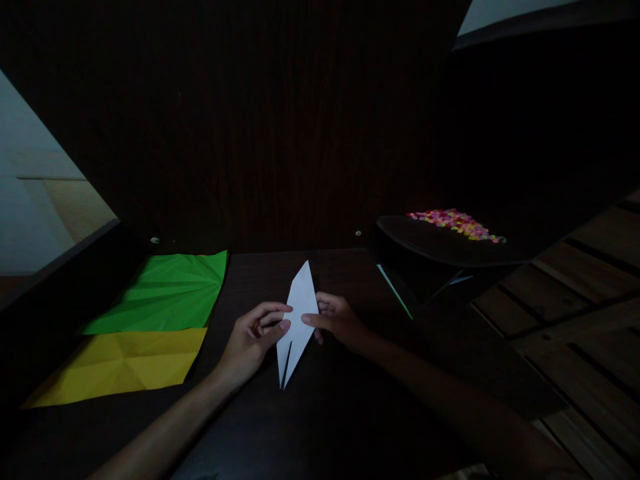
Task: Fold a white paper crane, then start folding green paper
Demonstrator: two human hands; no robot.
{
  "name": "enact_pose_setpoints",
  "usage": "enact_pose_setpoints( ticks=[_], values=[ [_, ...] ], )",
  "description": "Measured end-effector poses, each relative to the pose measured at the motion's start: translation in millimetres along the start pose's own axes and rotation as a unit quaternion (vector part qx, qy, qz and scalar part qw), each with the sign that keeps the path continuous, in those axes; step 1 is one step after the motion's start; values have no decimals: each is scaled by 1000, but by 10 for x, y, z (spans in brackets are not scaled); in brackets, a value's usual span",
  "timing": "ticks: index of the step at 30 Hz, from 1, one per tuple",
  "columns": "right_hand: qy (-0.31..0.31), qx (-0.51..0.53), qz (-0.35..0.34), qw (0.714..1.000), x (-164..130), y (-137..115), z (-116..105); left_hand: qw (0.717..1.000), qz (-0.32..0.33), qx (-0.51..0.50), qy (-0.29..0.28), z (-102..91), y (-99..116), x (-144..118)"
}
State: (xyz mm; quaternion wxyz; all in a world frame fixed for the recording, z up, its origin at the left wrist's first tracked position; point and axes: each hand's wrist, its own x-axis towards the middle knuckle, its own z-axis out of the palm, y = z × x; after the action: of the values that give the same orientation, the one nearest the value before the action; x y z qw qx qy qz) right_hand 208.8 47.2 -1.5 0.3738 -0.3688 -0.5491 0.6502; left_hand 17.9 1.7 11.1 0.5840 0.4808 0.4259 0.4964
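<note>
A white sheet of paper folded into a long diamond is held between my two hands above the dark table. Its upper end is a single point, while a narrow slit splits the lower end into two thin points. My left hand grips its left edge, the thumb on the near face. On the opposite edge, my right hand pinches the paper with the thumb in front and the other fingers partly hidden behind it.
Creased green paper and yellow paper lie to the left, the green one further back. Small colourful pieces are heaped on a dark curved shelf at the right. A dark upright panel closes off the back.
</note>
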Motion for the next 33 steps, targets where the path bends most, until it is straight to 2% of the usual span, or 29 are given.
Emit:
enact_pose_setpoints(
  ticks=[3, 9, 16, 22, 33],
  values=[
    [14, -5, -13, 1000, -5, 2, 1, 1000, -6, 22, 0, -24, -29, 9],
    [23, 5, -26, 999, 0, 20, 18, 999, -35, -18, -11, -43, -32, 6],
    [58, 34, -44, 997, 28, 0, 22, 999, -23, -33, 13, -3, 31, -4],
    [59, -7, -49, 997, -11, -48, 34, 1000, -12, -2, 20, -17, 47, -27],
    [67, -29, -60, 996, -25, -50, 19, 998, -25, -45, -47, -22, 27, -56]
  ],
)
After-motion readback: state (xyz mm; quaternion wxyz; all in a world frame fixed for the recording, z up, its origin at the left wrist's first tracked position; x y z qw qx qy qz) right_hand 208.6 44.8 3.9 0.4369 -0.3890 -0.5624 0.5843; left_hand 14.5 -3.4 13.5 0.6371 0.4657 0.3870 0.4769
